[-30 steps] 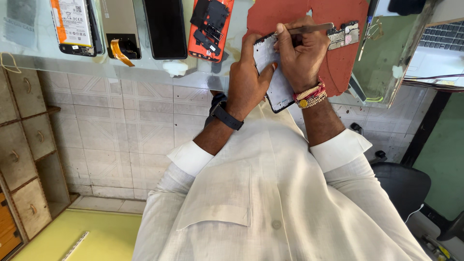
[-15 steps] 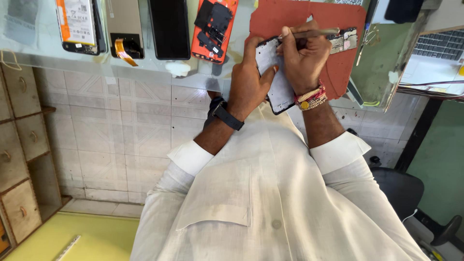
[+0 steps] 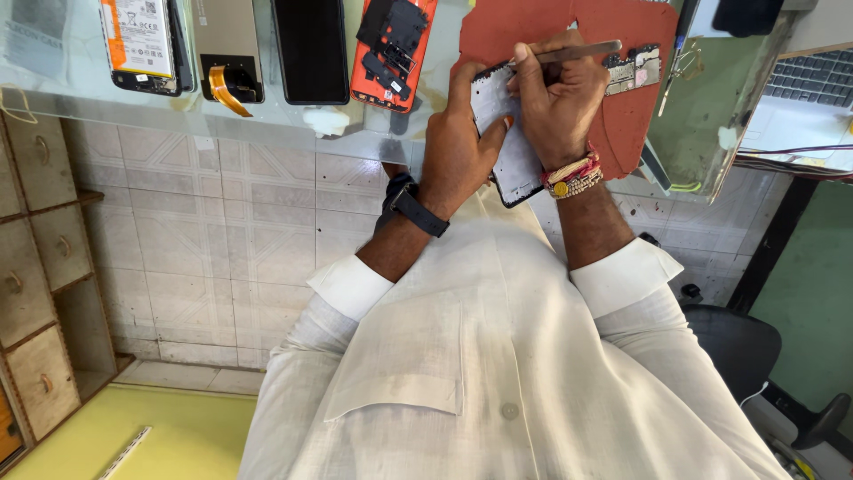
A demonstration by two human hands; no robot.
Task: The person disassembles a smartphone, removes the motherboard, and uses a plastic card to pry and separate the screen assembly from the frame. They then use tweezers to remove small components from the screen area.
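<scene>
- Right hand [image 3: 555, 98]: fingers closed around thin metal tweezers [image 3: 577, 52], held like a pen; the tip end sits at the upper edge of the phone frame [image 3: 506, 133].
- Left hand [image 3: 458, 142]: closed on the phone frame from its left side, thumb pressed across the pale inner face, steadying it at the near edge of the glass table [image 3: 89, 107].
- The phone frame is open, with no back cover on it; its lower end overhangs the table edge above the person's white shirt.
- Just beyond the hands, a red work mat [image 3: 622, 124] carries a small circuit board [image 3: 633, 69], apart from the frame.
- Further left on the table lie an orange opened phone [image 3: 391, 44], a black phone [image 3: 311, 44] and two more phone parts.
- Judged progress: disassembly appears well advanced, with the board out; fine work inside the frame remains in hand, and nothing appears reassembled.
</scene>
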